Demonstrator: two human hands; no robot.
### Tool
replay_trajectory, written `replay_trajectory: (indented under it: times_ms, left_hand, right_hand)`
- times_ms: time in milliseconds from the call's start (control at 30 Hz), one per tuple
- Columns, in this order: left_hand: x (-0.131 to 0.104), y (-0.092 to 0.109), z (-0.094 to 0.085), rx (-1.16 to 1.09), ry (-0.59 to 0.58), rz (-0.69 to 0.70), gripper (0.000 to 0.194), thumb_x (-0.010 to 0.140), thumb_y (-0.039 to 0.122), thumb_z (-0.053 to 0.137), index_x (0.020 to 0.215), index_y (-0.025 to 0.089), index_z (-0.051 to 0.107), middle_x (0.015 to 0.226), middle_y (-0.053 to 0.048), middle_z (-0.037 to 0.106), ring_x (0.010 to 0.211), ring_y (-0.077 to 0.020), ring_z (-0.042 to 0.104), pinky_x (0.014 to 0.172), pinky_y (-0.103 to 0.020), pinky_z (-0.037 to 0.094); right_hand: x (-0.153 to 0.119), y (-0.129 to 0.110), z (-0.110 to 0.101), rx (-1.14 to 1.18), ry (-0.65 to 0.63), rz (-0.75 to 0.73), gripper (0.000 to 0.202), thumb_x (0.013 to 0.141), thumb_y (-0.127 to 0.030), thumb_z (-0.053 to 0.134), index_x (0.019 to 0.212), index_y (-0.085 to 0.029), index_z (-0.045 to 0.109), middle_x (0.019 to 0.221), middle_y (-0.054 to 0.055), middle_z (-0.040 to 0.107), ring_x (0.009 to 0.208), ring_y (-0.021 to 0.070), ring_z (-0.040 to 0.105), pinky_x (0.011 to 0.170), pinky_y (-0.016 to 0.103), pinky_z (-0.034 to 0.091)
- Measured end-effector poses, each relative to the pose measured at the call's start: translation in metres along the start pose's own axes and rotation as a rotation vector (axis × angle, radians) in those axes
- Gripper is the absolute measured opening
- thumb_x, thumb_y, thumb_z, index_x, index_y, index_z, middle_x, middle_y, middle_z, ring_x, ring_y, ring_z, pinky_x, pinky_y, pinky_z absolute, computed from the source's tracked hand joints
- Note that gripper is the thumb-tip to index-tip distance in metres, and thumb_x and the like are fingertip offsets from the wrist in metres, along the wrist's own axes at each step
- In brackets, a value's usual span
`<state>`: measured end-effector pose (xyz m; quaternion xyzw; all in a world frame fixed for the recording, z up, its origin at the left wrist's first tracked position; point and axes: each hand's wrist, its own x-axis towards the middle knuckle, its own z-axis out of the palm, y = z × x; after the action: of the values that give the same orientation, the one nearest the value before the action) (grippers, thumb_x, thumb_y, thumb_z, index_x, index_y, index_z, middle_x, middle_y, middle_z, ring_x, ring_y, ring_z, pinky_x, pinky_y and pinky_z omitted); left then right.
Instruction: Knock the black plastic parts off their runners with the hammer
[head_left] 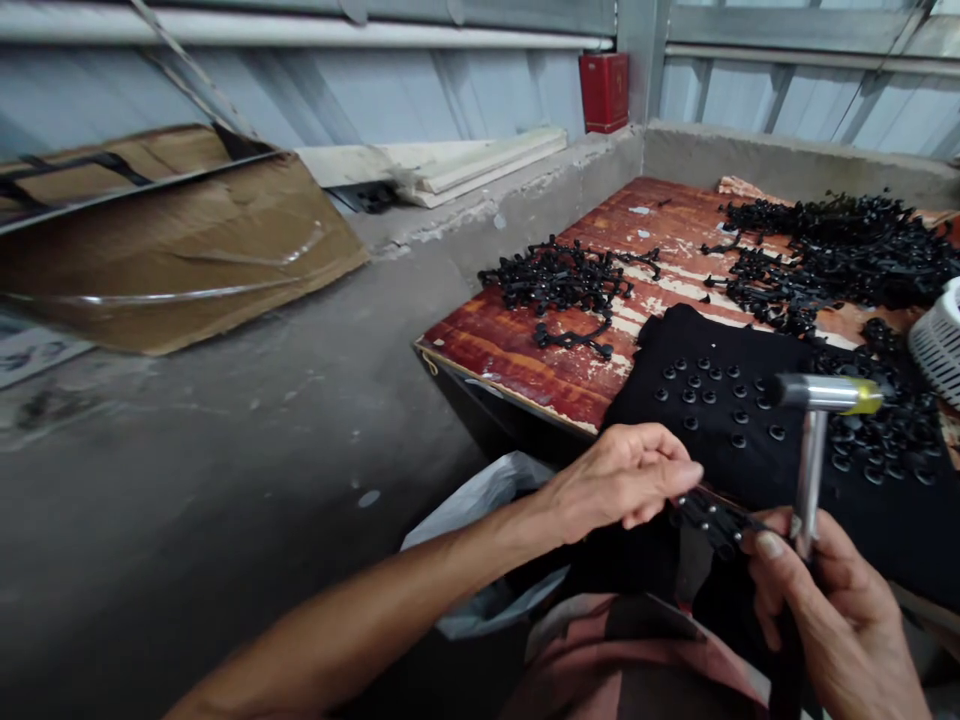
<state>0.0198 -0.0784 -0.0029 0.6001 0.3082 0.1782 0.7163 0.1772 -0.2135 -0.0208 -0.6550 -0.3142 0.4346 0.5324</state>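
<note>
Far over on the left, a brown cardboard box [225,240] sits by the ribbed metal wall [375,100], and next along, pale boards [487,165] lie stacked on a concrete ledge [510,218]. Lower down, a white bag [480,505] gapes below the near corner of a worn red-brown table [499,335]. A heap of small black parts [559,280] lies on that table's left side, and past it a red box [604,93] stands up in the corner. The person's left hand [622,480] pinches the left end of a black strip [712,522] with bright studs between thumb and forefinger; the strip is in the air between the 2 hands, in front of the black cloth [750,485] where dark rings [739,441] are scattered. The right hand [847,590] is closed round the handle of a hammer [812,450], head up, dark on 1 end and yellow on the other; its thumb is at the strip's right end, though I can't tell whether it pinches that too. Beyond, a larger black heap [832,250] spreads over the table, and at the far right sits a white slotted basket [937,340]
</note>
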Motion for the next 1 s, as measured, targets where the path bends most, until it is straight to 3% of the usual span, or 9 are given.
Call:
replay_trajectory:
  times_ms: [67, 267, 467, 600, 667, 800, 900, 1000]
  left_hand:
    - [-0.001, -0.011, -0.002, -0.187, 0.042, -0.033, 0.040, 0.074, 0.050, 0.068, 0.090, 0.015, 0.057, 0.073, 0.001, 0.058, 0.055, -0.0073, 0.048, 0.049, -0.019, 0.037]
    - [-0.005, -0.019, 0.008, -0.316, 0.201, -0.027, 0.043, 0.073, 0.043, 0.071, 0.106, 0.017, 0.060, 0.080, 0.000, 0.059, 0.073, -0.0109, 0.054, 0.063, -0.022, 0.040]
    - [-0.011, -0.008, 0.020, -0.091, 0.164, 0.014, 0.032, 0.086, 0.046, 0.057, 0.087, 0.014, 0.061, 0.080, -0.001, 0.059, 0.075, -0.0115, 0.050, 0.070, -0.023, 0.038]
    - [-0.012, -0.003, 0.022, 0.097, 0.150, 0.052, 0.025, 0.089, 0.037, 0.051, 0.088, 0.014, 0.062, 0.084, -0.003, 0.062, 0.079, -0.0135, 0.053, 0.069, -0.024, 0.039]
    - [-0.011, -0.003, 0.020, 0.109, 0.134, 0.072, 0.026, 0.089, 0.037, 0.049, 0.085, 0.014, 0.060, 0.081, -0.003, 0.062, 0.077, -0.0132, 0.054, 0.068, -0.024, 0.040]
    - [-0.002, -0.003, 0.009, 0.048, 0.076, -0.035, 0.033, 0.087, 0.046, 0.052, 0.078, 0.014, 0.058, 0.069, -0.001, 0.060, 0.063, -0.0108, 0.054, 0.057, -0.021, 0.038]
    - [0.006, 0.003, -0.003, 0.039, 0.063, -0.094, 0.033, 0.083, 0.046, 0.055, 0.081, 0.013, 0.062, 0.062, 0.000, 0.060, 0.056, -0.0088, 0.049, 0.052, -0.019, 0.035]
    - [0.013, 0.011, -0.013, 0.074, 0.067, -0.068, 0.032, 0.080, 0.044, 0.058, 0.081, 0.012, 0.065, 0.061, -0.001, 0.061, 0.055, -0.0081, 0.047, 0.050, -0.019, 0.030]
  right_hand:
    - [0.000, 0.004, 0.003, 0.065, 0.063, -0.020, 0.026, 0.083, -0.046, 0.071, 0.092, -0.023, 0.062, 0.055, -0.007, 0.047, 0.042, 0.0089, 0.038, 0.039, 0.020, 0.033]
    - [0.002, 0.016, 0.009, 0.123, 0.124, -0.102, 0.020, 0.085, -0.041, 0.070, 0.094, -0.025, 0.060, 0.060, -0.005, 0.054, 0.043, 0.0103, 0.045, 0.040, 0.022, 0.040]
    - [0.001, 0.022, 0.012, 0.065, 0.123, -0.120, 0.020, 0.086, -0.042, 0.068, 0.094, -0.025, 0.063, 0.080, 0.000, 0.063, 0.054, 0.0106, 0.049, 0.044, 0.021, 0.043]
    - [0.001, 0.027, 0.014, -0.042, 0.003, -0.095, 0.023, 0.087, -0.046, 0.067, 0.089, -0.023, 0.064, 0.057, -0.005, 0.049, 0.049, 0.0106, 0.043, 0.044, 0.020, 0.038]
    - [0.001, 0.026, 0.015, -0.069, -0.039, -0.101, 0.024, 0.087, -0.047, 0.065, 0.089, -0.023, 0.064, 0.054, -0.006, 0.046, 0.047, 0.0111, 0.042, 0.042, 0.021, 0.037]
    - [0.001, 0.018, 0.013, -0.081, 0.051, -0.114, 0.025, 0.090, -0.048, 0.061, 0.098, -0.024, 0.064, 0.056, -0.006, 0.047, 0.048, 0.0114, 0.042, 0.045, 0.022, 0.038]
    - [0.001, 0.017, 0.003, -0.070, 0.044, -0.085, 0.030, 0.090, -0.049, 0.061, 0.106, -0.024, 0.065, 0.057, -0.005, 0.048, 0.048, 0.0115, 0.044, 0.044, 0.021, 0.039]
    - [0.001, 0.021, -0.007, 0.001, 0.034, -0.021, 0.034, 0.086, -0.050, 0.065, 0.107, -0.024, 0.065, 0.056, -0.005, 0.050, 0.047, 0.0119, 0.046, 0.042, 0.021, 0.040]
